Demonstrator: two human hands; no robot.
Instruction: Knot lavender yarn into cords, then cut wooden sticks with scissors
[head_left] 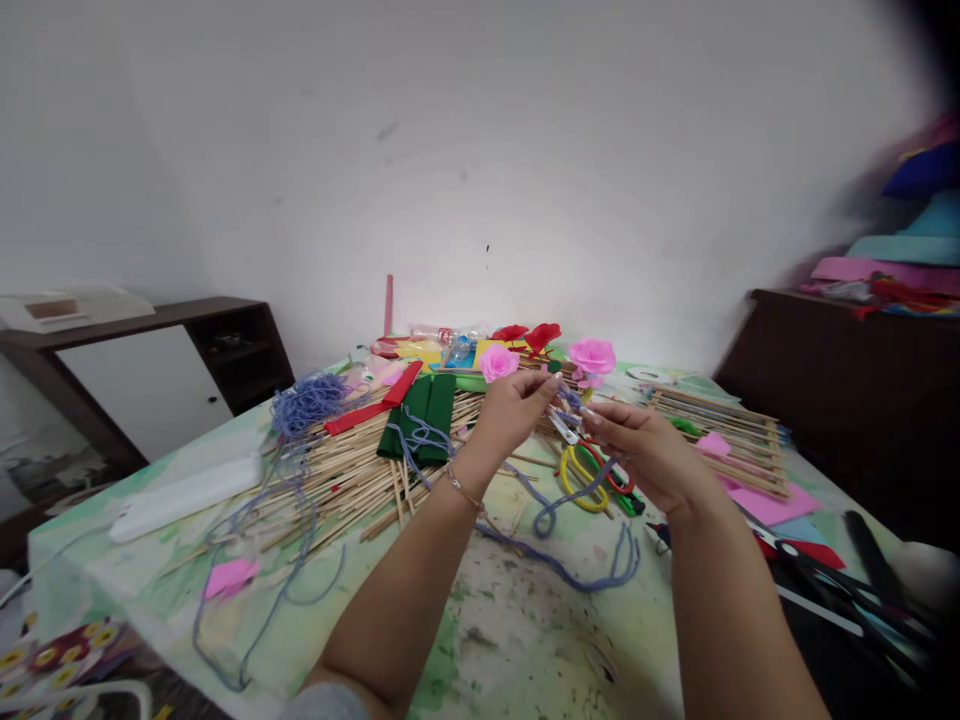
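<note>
My left hand pinches blue-purple yarn between thumb and fingertips, above the middle of the table. Close beside it, my right hand has its fingers closed on the same yarn. From there long strands trail down onto the table. Just below the fingertips lie scissors with a yellow handle loop, and red and green loops show beside it. Pink paper flowers and red ones lie beyond my hands.
A tangled yarn heap lies left, beside wooden sticks and dark green strips. A white glue gun-like or power-bank-like long object rests front left. A stick frame and black-handled scissors lie right.
</note>
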